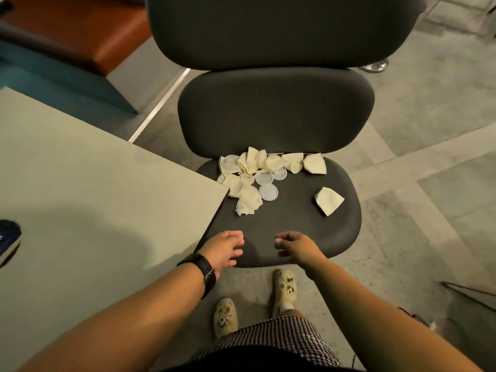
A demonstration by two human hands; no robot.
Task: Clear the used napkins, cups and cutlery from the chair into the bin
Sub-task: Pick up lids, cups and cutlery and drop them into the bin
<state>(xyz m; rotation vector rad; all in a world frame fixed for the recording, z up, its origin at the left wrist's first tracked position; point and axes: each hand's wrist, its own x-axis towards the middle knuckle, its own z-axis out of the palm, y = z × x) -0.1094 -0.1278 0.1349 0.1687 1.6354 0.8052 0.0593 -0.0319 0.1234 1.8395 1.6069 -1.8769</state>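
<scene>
A dark grey chair (290, 226) stands in front of me, its seat strewn with litter. Crumpled cream napkins (248, 178) lie heaped at the back left of the seat, mixed with several round white plastic lids (268, 191) and a small paper cup (295, 167) on its side. One folded napkin (328, 200) lies apart at the right. My left hand (225, 249), a black watch on its wrist, hovers over the seat's front edge with relaxed fingers. My right hand (296, 244) hovers beside it, fingers loosely curled, holding nothing. No bin or cutlery is in view.
A pale green table (94, 197) fills the left, its corner overlapping the seat's left side. An orange-brown bench (80, 30) stands at the far left. Concrete floor (429, 130) lies to the right, with a chrome base (375, 66) behind the chair. My feet stand just before the seat.
</scene>
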